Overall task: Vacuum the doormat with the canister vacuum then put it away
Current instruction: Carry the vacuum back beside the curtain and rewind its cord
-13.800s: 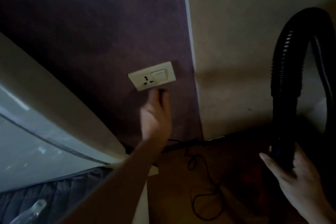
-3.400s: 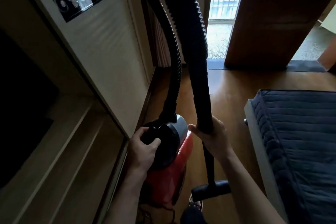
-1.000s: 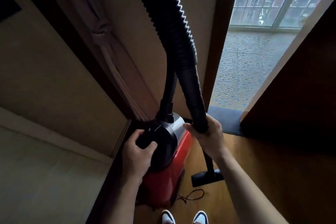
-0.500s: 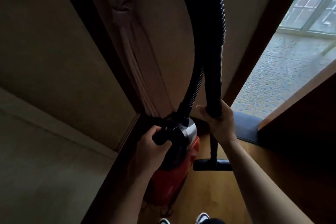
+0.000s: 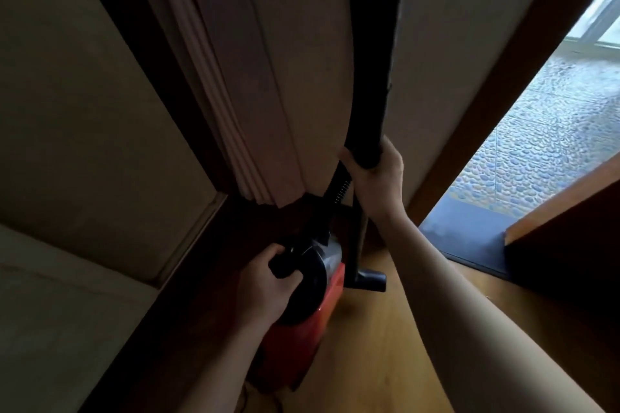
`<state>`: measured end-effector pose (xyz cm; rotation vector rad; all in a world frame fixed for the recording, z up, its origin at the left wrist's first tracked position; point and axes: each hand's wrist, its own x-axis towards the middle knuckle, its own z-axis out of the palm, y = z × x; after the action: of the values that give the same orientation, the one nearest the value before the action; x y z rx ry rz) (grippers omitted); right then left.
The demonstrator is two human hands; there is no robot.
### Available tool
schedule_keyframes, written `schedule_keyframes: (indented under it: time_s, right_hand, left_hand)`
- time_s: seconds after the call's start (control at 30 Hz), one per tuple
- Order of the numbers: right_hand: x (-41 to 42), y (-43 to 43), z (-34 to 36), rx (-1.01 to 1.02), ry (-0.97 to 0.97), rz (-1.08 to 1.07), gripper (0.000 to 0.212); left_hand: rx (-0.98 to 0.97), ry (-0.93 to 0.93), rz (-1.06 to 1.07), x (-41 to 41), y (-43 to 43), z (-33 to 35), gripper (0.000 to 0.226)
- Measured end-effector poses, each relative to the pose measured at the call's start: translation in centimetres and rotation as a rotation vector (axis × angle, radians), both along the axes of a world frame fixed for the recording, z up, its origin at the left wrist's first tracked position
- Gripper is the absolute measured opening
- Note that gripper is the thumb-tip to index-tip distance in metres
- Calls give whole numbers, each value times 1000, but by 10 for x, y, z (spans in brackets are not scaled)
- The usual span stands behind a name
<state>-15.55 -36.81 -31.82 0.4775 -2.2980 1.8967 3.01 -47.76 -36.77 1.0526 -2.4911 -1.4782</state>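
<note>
The red and black canister vacuum [image 5: 312, 318] stands low in the corner by the wall. My left hand [image 5: 265, 285] grips its black carry handle on top. My right hand [image 5: 375, 178] is closed around the black hose [image 5: 369, 94], which rises out of the top of the frame. Below that hand the thin wand runs down to the black floor nozzle [image 5: 367, 280], which sits just right of the canister above the wood floor. The dark grey doormat [image 5: 469, 238] lies at the doorway threshold, right of the nozzle.
A folded beige curtain [image 5: 241, 77] hangs directly above the canister. A pale cabinet panel [image 5: 84, 144] fills the left. A dark wooden door [image 5: 570, 245] stands open at the right, with pebbled balcony floor [image 5: 543, 131] beyond. Wood floor [image 5: 375, 362] lies underfoot.
The view has closed in on the corner under the curtain. The canister and nozzle sit lower and nearer the wall. Both hands keep their grips.
</note>
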Motion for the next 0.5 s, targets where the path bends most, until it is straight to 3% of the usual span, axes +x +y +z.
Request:
schedule_keyframes:
  time_s: [0.2, 0.5]
  right_hand:
    - [-30, -22, -45, -40, 39, -7, 41]
    - [-57, -39, -82, -119, 56, -22, 24]
  left_hand:
    - [5, 25, 31, -15, 0, -96, 15]
    - [43, 80, 58, -40, -4, -213, 18]
